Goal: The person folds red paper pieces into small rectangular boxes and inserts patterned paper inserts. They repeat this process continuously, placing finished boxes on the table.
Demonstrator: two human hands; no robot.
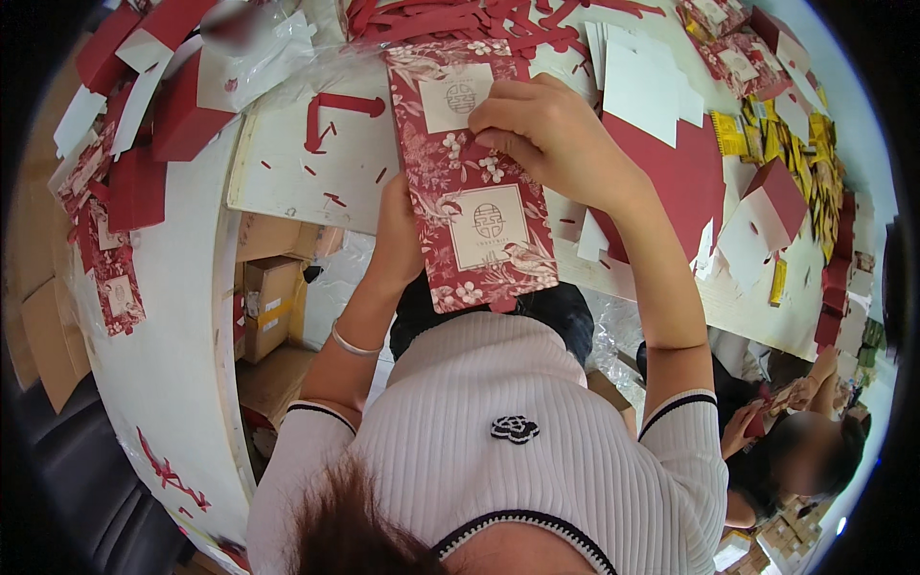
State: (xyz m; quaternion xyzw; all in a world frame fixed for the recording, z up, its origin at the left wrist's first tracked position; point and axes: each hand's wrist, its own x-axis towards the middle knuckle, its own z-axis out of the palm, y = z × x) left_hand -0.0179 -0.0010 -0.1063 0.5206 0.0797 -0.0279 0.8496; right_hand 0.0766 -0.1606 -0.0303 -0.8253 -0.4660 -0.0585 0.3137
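A long red floral-printed cardboard sheet [436, 177] with two cream panels stands tilted in front of my body, above the table's near edge. My left hand [396, 230] grips it by its left edge, the fingers hidden behind it. Over the sheet's upper right side, my right hand [551, 134] is closed, with curled fingers and the thumb pressed together against the printed face. Whatever those fingertips may pinch is too small or covered to make out.
Red cardboard strips [479, 21] are heaped at the table's far side. White-backed sheets [637, 81] and large red sheets [671, 172] lie right. Folded red boxes [196, 105] stand left, yellow packets [800, 153] far right. A co-worker [805, 450] sits at lower right.
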